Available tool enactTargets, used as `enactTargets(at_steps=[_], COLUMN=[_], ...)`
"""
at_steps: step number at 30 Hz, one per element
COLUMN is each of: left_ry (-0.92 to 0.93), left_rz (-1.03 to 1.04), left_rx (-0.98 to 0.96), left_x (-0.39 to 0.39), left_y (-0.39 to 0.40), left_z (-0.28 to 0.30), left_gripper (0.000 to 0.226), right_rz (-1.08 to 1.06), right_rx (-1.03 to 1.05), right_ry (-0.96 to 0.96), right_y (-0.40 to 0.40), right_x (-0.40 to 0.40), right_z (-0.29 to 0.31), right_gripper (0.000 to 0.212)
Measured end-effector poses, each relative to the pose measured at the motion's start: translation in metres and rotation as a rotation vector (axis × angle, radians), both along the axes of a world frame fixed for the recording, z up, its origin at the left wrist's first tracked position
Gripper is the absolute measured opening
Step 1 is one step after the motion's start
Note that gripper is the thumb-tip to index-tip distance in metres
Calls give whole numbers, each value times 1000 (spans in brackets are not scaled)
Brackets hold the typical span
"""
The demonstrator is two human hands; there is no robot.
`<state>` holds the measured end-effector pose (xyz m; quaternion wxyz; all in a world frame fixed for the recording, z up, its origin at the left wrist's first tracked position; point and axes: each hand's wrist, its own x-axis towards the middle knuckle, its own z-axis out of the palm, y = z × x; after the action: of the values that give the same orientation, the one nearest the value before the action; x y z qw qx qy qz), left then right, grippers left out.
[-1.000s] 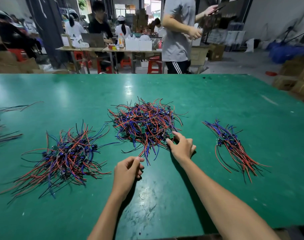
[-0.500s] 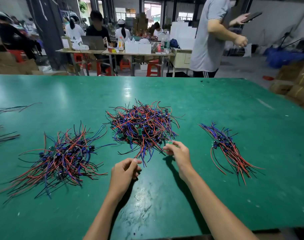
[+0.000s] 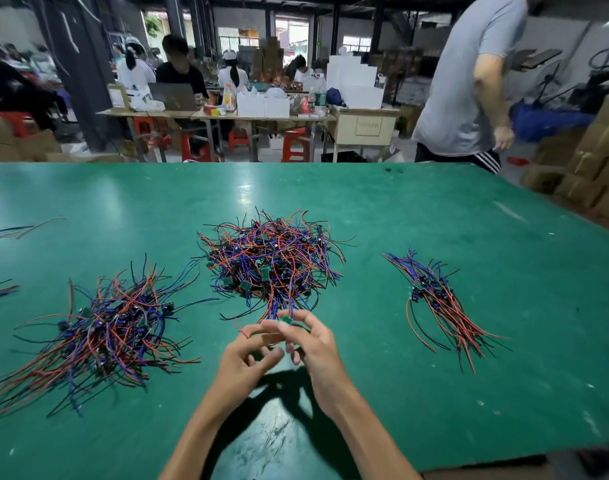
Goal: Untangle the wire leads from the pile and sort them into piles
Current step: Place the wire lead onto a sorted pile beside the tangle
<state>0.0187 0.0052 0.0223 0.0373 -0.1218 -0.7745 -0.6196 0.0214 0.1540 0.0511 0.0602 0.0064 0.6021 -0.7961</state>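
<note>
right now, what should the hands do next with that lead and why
Probably lift the lead toward the person until its wires slip free of the middle pile. The right hand pinches its small green board, the left hand is at its wires, and blue strands still run up into the tangle.

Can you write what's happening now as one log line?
step: untangling | right hand: pinches green board lead | left hand: holds its wire | source: middle pile

left hand (image 3: 242,355): raised ahead of forearm, fingers curled, thumb and forefinger pinched | right hand (image 3: 311,344): raised, fingers curled, fingertips pinched, touching left fingertips | forearms: both bare, converging toward centre
</note>
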Motion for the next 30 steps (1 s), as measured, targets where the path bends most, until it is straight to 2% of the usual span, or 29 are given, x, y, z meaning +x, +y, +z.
enactTargets(at_steps=[2,5,12,17,21,22,25,26,28,30], left_ry=[-30,-43,-11,0,27,57,168,219,358,524], left_rz=[97,203,291,334,365,413,730,809,810,632], left_rx=[90,170,69,52,17,-24,-203,-255,-397,-618], left_x=[-1,0,-6,-7,-5,-3,2,4,9,13], left_y=[-3,-5,-3,-5,-4,-4,-5,-5,-1,5], left_z=[-1,-5,-14,-15,-12,-11,-10,-8,-5,-6], left_gripper=[8,10,6,15,12,11,41,44,45,45], right_rz=[-54,-162,-268,-288,-313,-326,-363,-371,-376,-362], right_rx=[-25,-62,-134,-240,-311,-312,-290,-267,-186,-106], right_ry=[-8,-37,-52,-24,-19,-20,-18,-7,41,104], right_y=[0,3,17,17,19,20,21,20,16,13], right_x=[-2,-4,-10,-16,-18,-18,-20,-20,-20,-17], right_z=[-1,-6,-22,-29,-35,-37,-38,-39,-40,-41], right_gripper=[22,15,13,35,20,17,13,12,11,10])
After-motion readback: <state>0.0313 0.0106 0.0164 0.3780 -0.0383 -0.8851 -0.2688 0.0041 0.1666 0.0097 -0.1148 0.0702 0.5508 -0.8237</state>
